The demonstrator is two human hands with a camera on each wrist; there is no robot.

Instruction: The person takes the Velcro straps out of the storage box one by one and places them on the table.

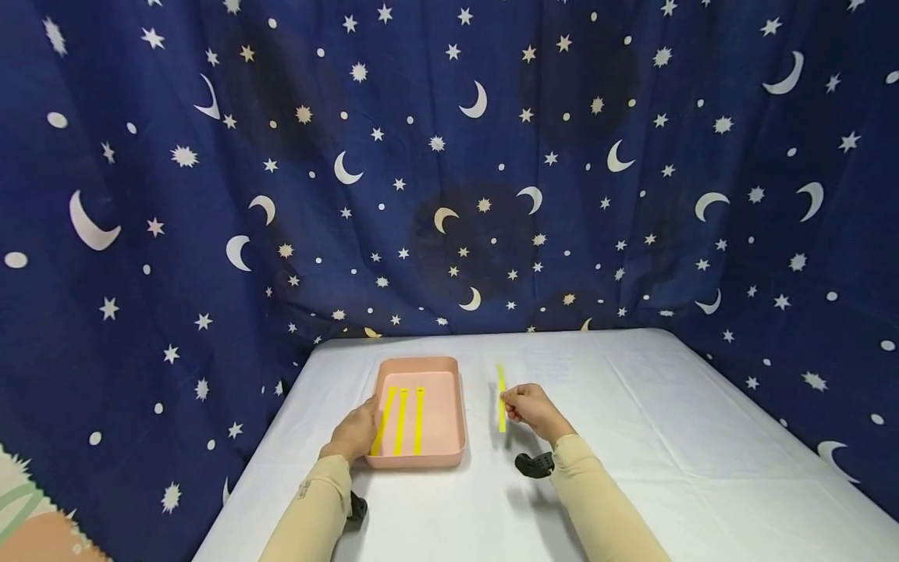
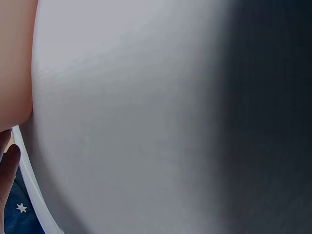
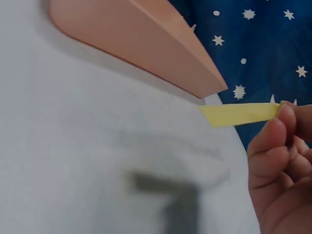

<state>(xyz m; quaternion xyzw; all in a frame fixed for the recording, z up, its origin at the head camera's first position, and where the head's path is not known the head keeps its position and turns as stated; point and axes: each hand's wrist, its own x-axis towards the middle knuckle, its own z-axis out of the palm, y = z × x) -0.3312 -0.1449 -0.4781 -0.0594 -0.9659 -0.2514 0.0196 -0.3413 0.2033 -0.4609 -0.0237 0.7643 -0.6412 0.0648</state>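
Observation:
My right hand [image 1: 531,407] pinches a flat yellow strap [image 1: 502,414] between thumb and fingertips, holding it above the table to the right of a pink tray [image 1: 442,461]. In the right wrist view one end of this strap [image 3: 239,114] sticks out from the fingertips toward the tray wall [image 3: 146,44]. Three more yellow straps [image 1: 419,421] lie lengthwise side by side in the tray's left half, their slotted heads at the far end. Against the tray's left side rests my left hand [image 1: 356,431], fingers extended along the outer wall; its fingertips [image 2: 10,161] show at the left wrist view's edge.
A white cloth [image 1: 632,437] covers the table. Behind and beside it hangs a dark blue curtain [image 1: 435,234] with moons and stars. A black device [image 1: 535,465] is on the right wrist, another [image 1: 357,511] on the left.

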